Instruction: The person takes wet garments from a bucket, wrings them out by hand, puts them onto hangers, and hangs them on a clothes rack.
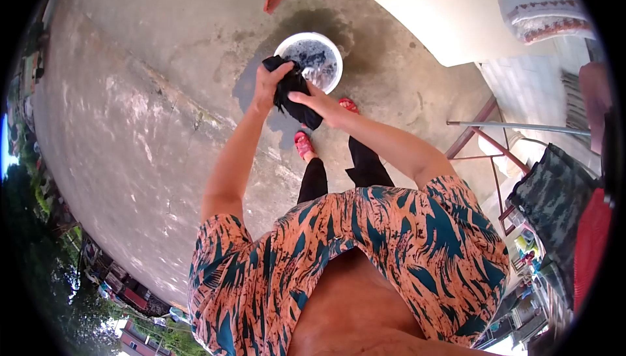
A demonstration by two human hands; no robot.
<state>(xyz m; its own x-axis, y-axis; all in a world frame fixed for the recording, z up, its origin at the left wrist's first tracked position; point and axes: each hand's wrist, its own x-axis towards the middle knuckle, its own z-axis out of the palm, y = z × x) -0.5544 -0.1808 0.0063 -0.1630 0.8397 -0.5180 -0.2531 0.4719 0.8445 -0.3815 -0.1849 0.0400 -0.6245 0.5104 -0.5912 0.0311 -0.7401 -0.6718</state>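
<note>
A bunched black cloth (295,95) is held between both hands, partly over the near left rim of a white basin (335,53). My left hand (268,83) grips the cloth at its upper left end, fingers wrapped round it. On the right side, my right hand (321,103) holds the same cloth, its thumb pressed along it and the other fingers partly hidden. Inside the basin is sudsy water (310,51) with dark fabric in it.
Wet patches darken the concrete floor (163,128) around the basin. Feet in red sandals (303,144) stand just below it. At the right are a metal rack (515,126), a camouflage cloth (554,193) and a red cloth (590,245). A white panel (424,10) lies top right.
</note>
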